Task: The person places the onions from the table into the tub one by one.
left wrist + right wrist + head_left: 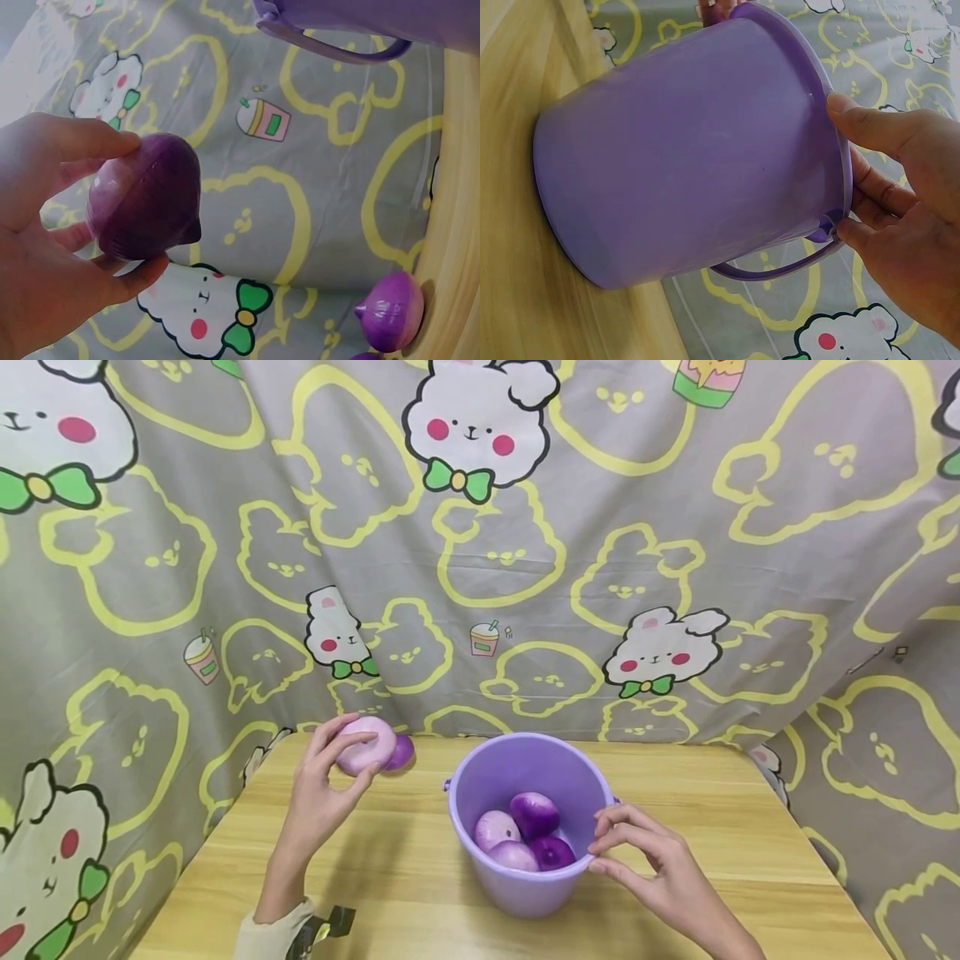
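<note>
Purple onion (146, 199) sits pinched inside spread left grip (322, 789); right grip (654, 853) pinches bucket rim (531, 876).

1. Table (697, 910): I observe a light wood-grain top, grain running side to side.
2. Bucket (525, 893): light purple; stands upright on its base, midway across the table.
3. Onion (402, 753): purple; rests near the far edge, left of the bucket, apart from it.
</note>
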Demonstrator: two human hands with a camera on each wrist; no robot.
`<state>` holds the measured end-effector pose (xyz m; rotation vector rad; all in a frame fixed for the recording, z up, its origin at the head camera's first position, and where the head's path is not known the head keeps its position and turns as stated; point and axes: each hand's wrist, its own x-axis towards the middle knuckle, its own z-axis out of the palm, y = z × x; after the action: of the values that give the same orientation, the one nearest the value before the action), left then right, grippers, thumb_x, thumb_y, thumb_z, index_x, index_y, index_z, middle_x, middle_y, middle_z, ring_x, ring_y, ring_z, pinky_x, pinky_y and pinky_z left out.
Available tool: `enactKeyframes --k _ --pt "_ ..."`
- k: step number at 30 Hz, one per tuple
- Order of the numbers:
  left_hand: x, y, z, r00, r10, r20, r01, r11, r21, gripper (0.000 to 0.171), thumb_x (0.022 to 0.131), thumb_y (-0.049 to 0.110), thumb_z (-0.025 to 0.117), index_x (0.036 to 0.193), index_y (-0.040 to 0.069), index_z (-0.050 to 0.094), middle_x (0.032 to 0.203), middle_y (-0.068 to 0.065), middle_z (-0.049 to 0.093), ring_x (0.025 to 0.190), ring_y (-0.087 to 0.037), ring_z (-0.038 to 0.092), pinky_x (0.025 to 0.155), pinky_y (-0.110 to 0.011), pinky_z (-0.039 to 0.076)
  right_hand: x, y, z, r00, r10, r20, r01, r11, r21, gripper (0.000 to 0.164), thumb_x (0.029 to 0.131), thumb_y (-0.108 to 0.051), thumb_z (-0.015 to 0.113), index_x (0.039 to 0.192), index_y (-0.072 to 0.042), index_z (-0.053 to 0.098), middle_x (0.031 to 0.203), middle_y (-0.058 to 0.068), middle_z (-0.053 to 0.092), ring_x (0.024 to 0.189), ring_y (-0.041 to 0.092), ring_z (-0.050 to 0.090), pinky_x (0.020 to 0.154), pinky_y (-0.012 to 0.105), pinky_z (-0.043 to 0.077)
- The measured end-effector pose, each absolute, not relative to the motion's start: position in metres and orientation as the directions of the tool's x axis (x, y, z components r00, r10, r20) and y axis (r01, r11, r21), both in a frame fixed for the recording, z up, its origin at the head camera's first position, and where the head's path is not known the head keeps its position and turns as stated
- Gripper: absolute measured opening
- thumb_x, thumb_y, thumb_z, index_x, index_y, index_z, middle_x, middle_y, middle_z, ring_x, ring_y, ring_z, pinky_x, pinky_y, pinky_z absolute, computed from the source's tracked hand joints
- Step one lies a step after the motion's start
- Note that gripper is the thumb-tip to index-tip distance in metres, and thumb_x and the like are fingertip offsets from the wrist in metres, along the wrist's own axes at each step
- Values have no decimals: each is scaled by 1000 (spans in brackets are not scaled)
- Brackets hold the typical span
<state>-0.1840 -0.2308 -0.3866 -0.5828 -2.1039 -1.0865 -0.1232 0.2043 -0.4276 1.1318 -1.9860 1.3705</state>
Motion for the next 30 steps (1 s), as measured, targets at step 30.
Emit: enactKeyframes --k 30 --pt "-172 -221 -374 -677 92 730 701 383 601 43 79 -17 78 117 3 72 144 -16 50 134 -28 47 109 -22 44 -123 204 -427 -535 -359 765 -843 162 -513 53 62 23 83 100 -12 73 108 7 64 116 17 60 104 24 49"
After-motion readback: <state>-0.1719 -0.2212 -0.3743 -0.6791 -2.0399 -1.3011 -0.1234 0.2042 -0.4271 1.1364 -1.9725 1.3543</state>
